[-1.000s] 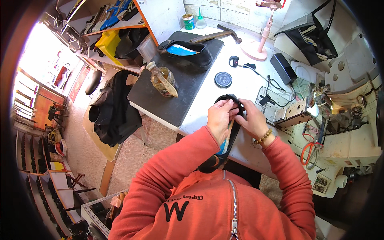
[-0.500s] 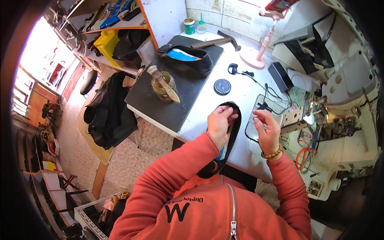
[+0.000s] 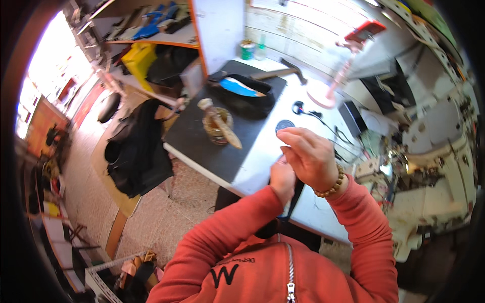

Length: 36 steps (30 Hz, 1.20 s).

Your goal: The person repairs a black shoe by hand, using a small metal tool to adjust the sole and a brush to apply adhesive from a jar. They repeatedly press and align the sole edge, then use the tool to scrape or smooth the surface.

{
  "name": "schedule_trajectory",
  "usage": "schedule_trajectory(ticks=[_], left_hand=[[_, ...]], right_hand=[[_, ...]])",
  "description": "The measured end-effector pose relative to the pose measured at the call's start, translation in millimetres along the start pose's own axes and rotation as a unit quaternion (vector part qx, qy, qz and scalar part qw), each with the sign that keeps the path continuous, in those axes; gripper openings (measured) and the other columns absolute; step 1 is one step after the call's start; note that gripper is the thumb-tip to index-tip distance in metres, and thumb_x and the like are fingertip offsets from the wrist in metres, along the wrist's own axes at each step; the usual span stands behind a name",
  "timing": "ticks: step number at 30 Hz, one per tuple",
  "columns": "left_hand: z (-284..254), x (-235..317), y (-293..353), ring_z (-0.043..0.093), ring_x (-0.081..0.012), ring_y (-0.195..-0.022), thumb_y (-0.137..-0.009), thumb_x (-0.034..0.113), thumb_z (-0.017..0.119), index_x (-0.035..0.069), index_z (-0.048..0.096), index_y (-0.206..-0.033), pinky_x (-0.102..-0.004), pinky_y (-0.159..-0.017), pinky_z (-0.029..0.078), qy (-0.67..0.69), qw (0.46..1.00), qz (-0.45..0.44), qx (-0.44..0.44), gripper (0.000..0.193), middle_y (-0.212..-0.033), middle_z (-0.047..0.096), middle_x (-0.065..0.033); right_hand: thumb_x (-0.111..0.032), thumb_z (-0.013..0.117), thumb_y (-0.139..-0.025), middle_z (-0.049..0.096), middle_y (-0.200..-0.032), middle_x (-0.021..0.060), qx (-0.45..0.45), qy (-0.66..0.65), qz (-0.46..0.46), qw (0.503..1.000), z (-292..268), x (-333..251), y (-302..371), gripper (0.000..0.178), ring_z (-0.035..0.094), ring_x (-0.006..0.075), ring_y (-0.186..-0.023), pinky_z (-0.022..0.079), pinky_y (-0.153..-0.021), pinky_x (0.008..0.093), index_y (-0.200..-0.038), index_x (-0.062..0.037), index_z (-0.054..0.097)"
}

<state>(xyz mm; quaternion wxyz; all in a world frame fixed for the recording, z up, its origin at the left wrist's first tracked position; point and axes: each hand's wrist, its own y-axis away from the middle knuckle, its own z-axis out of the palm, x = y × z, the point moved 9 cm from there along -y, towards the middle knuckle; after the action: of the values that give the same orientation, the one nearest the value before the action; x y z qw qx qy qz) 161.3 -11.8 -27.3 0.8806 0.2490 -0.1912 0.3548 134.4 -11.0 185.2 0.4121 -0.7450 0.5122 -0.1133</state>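
Observation:
My left hand (image 3: pixel 283 178) is closed on a black shoe (image 3: pixel 297 193) held upright against the table's near edge; most of the shoe is hidden behind my hands. Just above and right of it, my right hand (image 3: pixel 312 159) has its fingers bent together, a beaded bracelet at the wrist. Anything pinched in those fingers is too small or blurred to make out. A round dark lid (image 3: pixel 284 124) lies just beyond my right fingertips. On the black mat (image 3: pixel 189 144) sits another black shoe (image 3: pixel 255 103) with a blue insole, and a glue jar (image 3: pixel 214 135) with a brush across its top.
A hammer (image 3: pixel 298 70) lies at the far side, near a pink stand (image 3: pixel 323 96) and a black box (image 3: pixel 352 118). Cables run along the white table. A sewing machine (image 3: pixel 434 187) stands at right. Black material (image 3: pixel 139 156) hangs over a board at left, below a shelf (image 3: pixel 166 40).
My right hand has swung left and up, across and above my left hand. The head view has shifted slightly, and the shoe is now more hidden.

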Motion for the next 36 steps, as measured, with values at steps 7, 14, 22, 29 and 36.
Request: schedule_trajectory(ticks=[7,14,22,29,36], left_hand=[[-15.6,-9.2,-5.7,0.065,-0.0156,-0.083,-0.094,0.008,0.056,0.003,0.06,-0.105,-0.0279,-0.079,0.052,-0.087,0.994,-0.055,0.036,0.013,-0.096,0.068,-0.0085],[-26.9,-8.5,-14.3,0.066,-0.0174,-0.085,-0.093,0.009,0.058,0.003,0.059,-0.108,-0.0261,-0.075,0.051,-0.137,0.989,-0.045,0.034,0.016,-0.097,0.068,-0.0088],[-30.8,-6.5,-14.3,0.066,-0.0151,-0.092,-0.096,0.015,0.057,0.007,0.058,-0.114,-0.0272,-0.083,0.051,-0.177,0.982,-0.051,0.047,0.02,-0.105,0.069,-0.0067],[-23.7,-11.7,-17.9,0.063,-0.0152,-0.082,-0.093,0.012,0.059,0.007,0.061,-0.096,-0.0274,-0.074,0.049,-0.132,0.991,-0.022,-0.004,0.006,-0.088,0.065,-0.0043],[-17.4,-7.2,-4.1,0.065,-0.0141,-0.082,-0.095,0.008,0.056,0.001,0.061,-0.108,-0.024,-0.075,0.049,-0.12,0.991,-0.024,0.045,0.016,-0.097,0.069,-0.0081]], right_hand=[[0.003,0.057,-0.09,0.069,-0.088,0.0114,0.182,0.051,0.33,0.925,-130.5,27.9,202.6,0.018,0.063,0.016,-0.064,0.05,-0.058,0.026,-0.107,0.0009,0.063],[-0.011,0.064,-0.087,0.066,-0.082,0.015,0.181,0.216,0.598,0.75,-162.8,12.5,429.8,0.016,0.066,0.0272,-0.071,0.051,-0.066,0.0332,-0.101,-0.0041,0.066],[-0.016,0.065,-0.084,0.068,-0.088,0.0138,0.187,0.401,0.633,0.635,-256.4,-3.3,529.3,0.019,0.067,0.0308,-0.078,0.052,-0.07,0.0389,-0.102,-0.0078,0.065],[-0.029,0.061,-0.085,0.067,-0.085,0.0233,0.06,0.437,0.709,0.551,-291.8,73.5,572.8,0.039,0.065,0.0437,-0.08,0.05,-0.07,0.0524,-0.119,-0.0108,0.056],[-0.02,0.062,-0.083,0.063,-0.076,0.0069,0.305,0.217,0.679,0.631,-308.5,94.2,634.6,0.028,0.057,0.0193,-0.062,0.047,-0.057,0.0328,-0.104,-0.0013,0.061]])
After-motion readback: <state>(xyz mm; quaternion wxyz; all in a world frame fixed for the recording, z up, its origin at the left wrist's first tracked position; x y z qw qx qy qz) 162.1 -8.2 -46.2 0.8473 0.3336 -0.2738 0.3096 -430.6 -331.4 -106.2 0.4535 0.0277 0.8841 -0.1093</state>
